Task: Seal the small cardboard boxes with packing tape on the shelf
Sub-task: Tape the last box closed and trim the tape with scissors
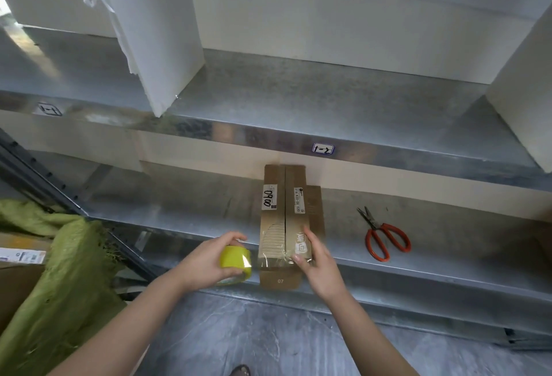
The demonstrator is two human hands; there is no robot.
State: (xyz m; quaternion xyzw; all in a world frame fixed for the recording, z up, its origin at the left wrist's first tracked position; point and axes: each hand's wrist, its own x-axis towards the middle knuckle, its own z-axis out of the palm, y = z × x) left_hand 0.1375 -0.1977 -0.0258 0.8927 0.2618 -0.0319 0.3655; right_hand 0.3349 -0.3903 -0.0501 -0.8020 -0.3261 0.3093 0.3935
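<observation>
A long brown cardboard box (282,220) lies on the metal shelf (418,259), its near end jutting over the front edge. Its two top flaps meet along a middle seam and carry white labels. My left hand (209,259) grips a yellow roll of packing tape (236,260) just left of the box. A clear strip of tape (273,262) runs from the roll across the box's near end. My right hand (316,262) presses that strip down on the right flap with straight fingers.
Red-handled scissors (385,236) lie on the same shelf to the right of the box. A green cloth (59,271) drapes over cartons at the left. White boxes (167,26) stand on the upper shelf (298,98). Grey floor lies below.
</observation>
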